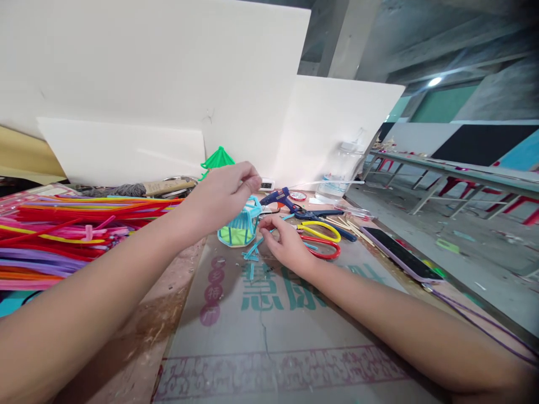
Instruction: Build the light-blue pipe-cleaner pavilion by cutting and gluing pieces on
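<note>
The left hand [225, 193] hovers above the blue basket [241, 227] on the counter [177, 314], fingers pinched on something thin — the right hand [286, 241], fingers curled, steadies it beside the cut blue pieces [252, 251].

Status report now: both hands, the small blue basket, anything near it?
Left hand raised above the blue basket, fingers pinched. Right hand beside basket, on table. Glue gun and scissors close behind.

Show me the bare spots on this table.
Free: the printed mat between the two forearms, below the left hand and right hand. Crowded: the pipe cleaners at left; the blue basket, glue gun, scissors and phone beyond.
</note>
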`<state>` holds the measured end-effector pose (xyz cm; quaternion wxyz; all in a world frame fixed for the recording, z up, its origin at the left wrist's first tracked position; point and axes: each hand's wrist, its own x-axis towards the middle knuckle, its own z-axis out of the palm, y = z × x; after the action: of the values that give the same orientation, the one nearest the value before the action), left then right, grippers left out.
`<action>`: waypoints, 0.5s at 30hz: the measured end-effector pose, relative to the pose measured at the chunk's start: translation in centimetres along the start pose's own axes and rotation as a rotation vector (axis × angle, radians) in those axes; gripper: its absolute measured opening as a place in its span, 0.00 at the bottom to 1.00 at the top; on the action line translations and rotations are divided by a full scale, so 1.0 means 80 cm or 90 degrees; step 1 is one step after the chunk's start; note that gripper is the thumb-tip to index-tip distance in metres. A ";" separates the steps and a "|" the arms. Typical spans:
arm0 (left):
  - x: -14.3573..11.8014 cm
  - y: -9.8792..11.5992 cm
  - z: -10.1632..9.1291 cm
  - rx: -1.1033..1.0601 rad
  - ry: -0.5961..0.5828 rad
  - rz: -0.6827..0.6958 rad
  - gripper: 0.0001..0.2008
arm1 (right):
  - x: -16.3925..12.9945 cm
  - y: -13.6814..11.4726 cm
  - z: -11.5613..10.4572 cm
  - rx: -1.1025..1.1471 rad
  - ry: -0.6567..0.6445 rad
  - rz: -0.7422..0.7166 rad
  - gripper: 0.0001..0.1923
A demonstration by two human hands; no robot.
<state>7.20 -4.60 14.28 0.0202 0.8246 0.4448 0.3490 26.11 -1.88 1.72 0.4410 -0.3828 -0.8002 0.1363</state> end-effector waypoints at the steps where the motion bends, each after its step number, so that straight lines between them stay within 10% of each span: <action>1: -0.003 0.000 -0.005 -0.017 0.007 -0.005 0.13 | 0.001 -0.002 -0.001 0.018 0.004 0.013 0.05; 9: -0.014 -0.009 -0.028 -0.247 -0.033 -0.022 0.15 | 0.007 -0.022 -0.008 0.204 -0.009 0.144 0.14; 15: -0.019 0.001 -0.025 -0.149 -0.017 -0.003 0.15 | 0.012 -0.025 0.004 0.470 -0.046 0.252 0.14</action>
<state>5.49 -6.31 14.98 0.1230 0.8202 0.4024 0.3875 24.55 -2.48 3.23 0.4855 -0.3402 -0.6239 0.5092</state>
